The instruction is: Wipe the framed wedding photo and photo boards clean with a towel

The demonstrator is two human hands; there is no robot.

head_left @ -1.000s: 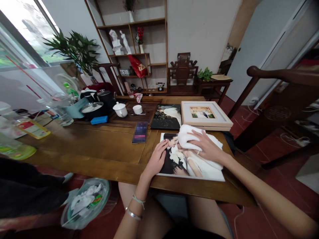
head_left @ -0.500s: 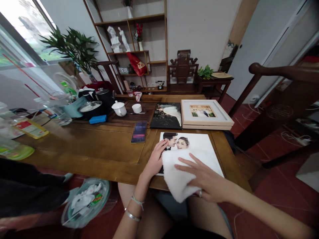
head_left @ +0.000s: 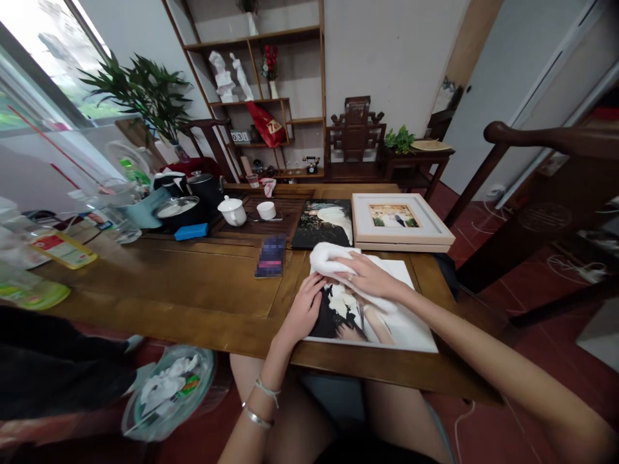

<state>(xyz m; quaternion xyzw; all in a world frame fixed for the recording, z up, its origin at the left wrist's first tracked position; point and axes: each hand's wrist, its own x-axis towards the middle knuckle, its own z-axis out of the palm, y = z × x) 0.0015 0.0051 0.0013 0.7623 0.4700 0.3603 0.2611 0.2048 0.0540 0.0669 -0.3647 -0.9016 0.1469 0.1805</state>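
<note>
Up sweeps the white towel (head_left: 323,256) from the wedding print's (head_left: 411,325) lower edge — right hand (head_left: 370,275) gripping it. Open left hand (head_left: 307,305) steadies; wiping now reaches the top.

You've got a white teapot (head_left: 233,212); white cup (head_left: 265,211) just right of it, black kettle (head_left: 205,189) behind-left, blue block (head_left: 191,232) front-left, leafy plant (head_left: 157,96) farther back left.

Daylight comes from window (head_left: 60,61) upper left, blown out to white; rest of room is dim, wall (head_left: 377,58) greyish, chair (head_left: 536,193) at right dark. Soft sheen on table (head_left: 193,274), shade beneath it. Cloth (head_left: 329,256) reads bright, little texture. Wide-angle stretch at edges: bottle (head_left: 68,251) smeared, door (head_left: 503,96) leaning. Centre fairly sharp, trousers (head_left: 58,367) soft, phone (head_left: 271,256) screen pixelated
</note>
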